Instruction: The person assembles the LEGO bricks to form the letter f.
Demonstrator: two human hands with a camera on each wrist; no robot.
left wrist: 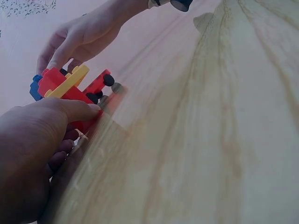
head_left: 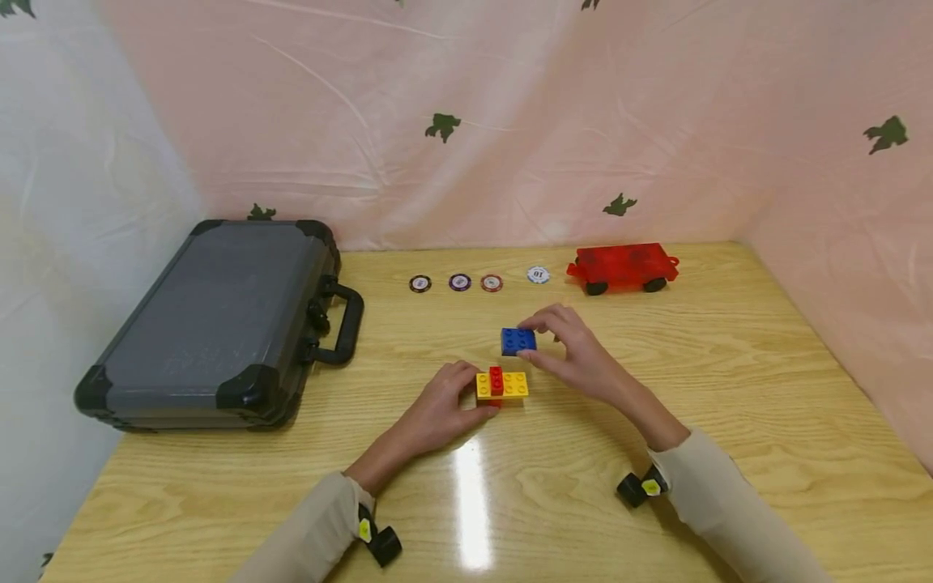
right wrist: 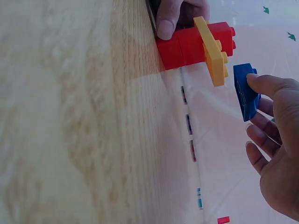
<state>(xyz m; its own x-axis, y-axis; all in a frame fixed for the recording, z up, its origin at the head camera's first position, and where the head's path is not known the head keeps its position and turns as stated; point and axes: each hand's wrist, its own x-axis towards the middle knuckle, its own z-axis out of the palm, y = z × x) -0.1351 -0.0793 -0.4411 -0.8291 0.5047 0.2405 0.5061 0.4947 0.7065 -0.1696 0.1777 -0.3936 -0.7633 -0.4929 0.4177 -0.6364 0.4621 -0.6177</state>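
Observation:
My left hand (head_left: pixel 445 407) grips a small brick stack low down, its thumb against the red lower bricks (right wrist: pixel 180 48). Across that stack lies a yellow plate (head_left: pixel 516 385), with a red brick (head_left: pixel 496 379) rising on top of it. The plate's right part sticks out past the red bricks. My right hand (head_left: pixel 576 352) pinches a blue brick (head_left: pixel 518 341) between thumb and fingers. In the right wrist view the blue brick (right wrist: pixel 245 92) is held off the table, a small gap away from the yellow plate (right wrist: pixel 212 53). Its studs face up in the head view.
Four poker chips are too many to count singly here: several lie in a row, among them a white chip (head_left: pixel 538 275) and a black chip (head_left: pixel 420 283). A red wheeled wagon (head_left: pixel 625 265) stands at the back right. A grey case (head_left: pixel 211 324) occupies the left side.

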